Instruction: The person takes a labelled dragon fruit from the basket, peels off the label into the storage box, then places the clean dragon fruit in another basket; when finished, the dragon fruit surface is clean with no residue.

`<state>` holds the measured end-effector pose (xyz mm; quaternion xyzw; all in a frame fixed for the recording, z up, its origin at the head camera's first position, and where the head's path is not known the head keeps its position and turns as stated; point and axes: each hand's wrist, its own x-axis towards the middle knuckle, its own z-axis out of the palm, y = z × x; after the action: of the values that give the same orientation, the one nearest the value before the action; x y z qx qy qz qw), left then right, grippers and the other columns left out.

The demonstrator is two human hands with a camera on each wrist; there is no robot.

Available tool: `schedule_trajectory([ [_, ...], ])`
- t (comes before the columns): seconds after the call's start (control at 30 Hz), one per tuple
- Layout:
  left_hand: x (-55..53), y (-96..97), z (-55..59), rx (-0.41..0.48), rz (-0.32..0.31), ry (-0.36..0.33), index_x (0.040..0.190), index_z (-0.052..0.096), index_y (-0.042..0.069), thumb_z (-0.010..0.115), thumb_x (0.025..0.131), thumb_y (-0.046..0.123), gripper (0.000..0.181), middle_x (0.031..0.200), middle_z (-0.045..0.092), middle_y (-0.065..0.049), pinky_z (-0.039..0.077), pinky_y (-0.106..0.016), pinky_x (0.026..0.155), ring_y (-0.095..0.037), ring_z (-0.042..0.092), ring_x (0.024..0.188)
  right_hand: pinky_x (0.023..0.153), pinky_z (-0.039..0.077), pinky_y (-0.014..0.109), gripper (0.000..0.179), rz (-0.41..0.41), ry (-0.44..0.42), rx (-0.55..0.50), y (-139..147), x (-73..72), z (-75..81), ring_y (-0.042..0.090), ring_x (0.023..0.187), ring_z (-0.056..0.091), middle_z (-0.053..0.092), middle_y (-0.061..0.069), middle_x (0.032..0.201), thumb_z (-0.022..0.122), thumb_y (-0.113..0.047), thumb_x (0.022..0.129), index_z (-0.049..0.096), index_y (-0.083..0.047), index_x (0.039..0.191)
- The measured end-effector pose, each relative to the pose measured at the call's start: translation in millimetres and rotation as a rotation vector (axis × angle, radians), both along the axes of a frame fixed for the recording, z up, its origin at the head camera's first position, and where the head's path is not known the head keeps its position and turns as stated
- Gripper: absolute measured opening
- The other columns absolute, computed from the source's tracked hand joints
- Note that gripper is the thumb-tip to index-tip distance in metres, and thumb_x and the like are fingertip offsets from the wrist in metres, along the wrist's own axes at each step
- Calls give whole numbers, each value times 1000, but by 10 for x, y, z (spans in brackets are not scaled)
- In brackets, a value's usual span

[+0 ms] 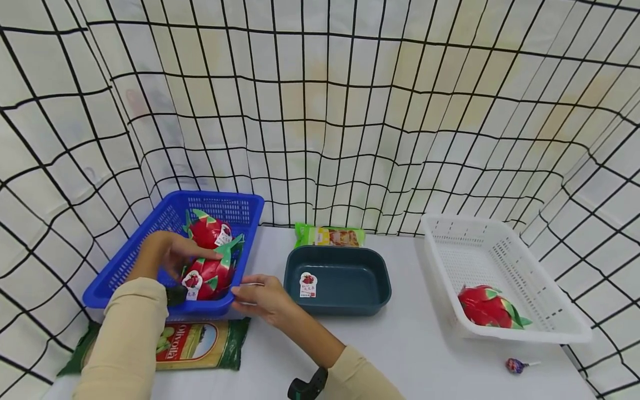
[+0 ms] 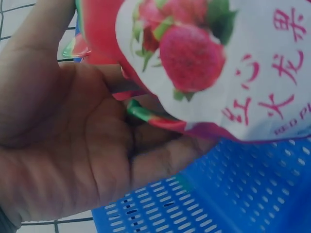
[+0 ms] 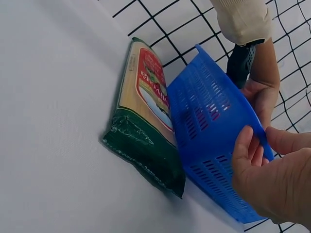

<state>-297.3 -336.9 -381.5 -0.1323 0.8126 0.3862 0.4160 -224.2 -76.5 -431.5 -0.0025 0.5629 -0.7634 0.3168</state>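
In the head view, a blue plastic basket (image 1: 254,210) stands at the left with two red-and-green dragon fruits in it. My left hand (image 1: 179,254) reaches inside and grips the nearer dragon fruit (image 1: 214,273), which bears a white printed label (image 2: 262,73). Its fingers run behind the fruit in the left wrist view, so their tips are hidden. The other dragon fruit (image 1: 204,231) lies just beyond. My right hand (image 1: 267,300) pinches the basket's near right rim, thumb on one side and fingers on the other, clearest in the right wrist view.
A green-and-tan Olivoilà packet (image 1: 200,344) lies before the basket. A dark teal tub (image 1: 345,272) with a sticker stands mid-table, a green packet (image 1: 330,236) behind it. At right, a white basket (image 1: 450,233) holds a dragon fruit (image 1: 490,308); a lollipop (image 1: 515,365) lies nearby. Black netting (image 1: 327,86) surrounds the table.
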Motion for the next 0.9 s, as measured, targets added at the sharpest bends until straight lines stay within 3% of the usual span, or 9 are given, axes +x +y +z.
schedule_trajectory([
  [0.23,38,-19,-27,-28,-34,18,143,21,-12,66,82,61,105,134,43,-37,54,-60,85,-55,47,118,80,60,35,25,-52,21,9,-53,12,-27,25,85,74,71,12,96,73,-7,86,61,-4,107],
  [0.43,45,-5,-58,14,-33,38,142,29,-8,66,84,57,95,129,52,-28,54,-61,85,-48,51,118,79,60,34,25,-71,21,15,-47,29,-7,25,84,74,71,13,95,74,-7,85,62,-4,107],
  [0.67,22,7,-111,26,-45,57,143,24,-9,65,85,55,96,132,47,-31,52,-64,85,-53,44,121,78,60,34,21,-76,29,5,-36,29,6,19,76,73,69,12,92,72,-4,86,62,-3,105],
  [0.9,20,-7,-135,57,-12,49,141,30,-9,66,85,53,91,131,49,-29,51,-66,84,-51,46,121,78,60,34,21,-61,36,-6,-45,24,-4,17,72,71,67,10,88,71,-3,86,62,-1,105],
])
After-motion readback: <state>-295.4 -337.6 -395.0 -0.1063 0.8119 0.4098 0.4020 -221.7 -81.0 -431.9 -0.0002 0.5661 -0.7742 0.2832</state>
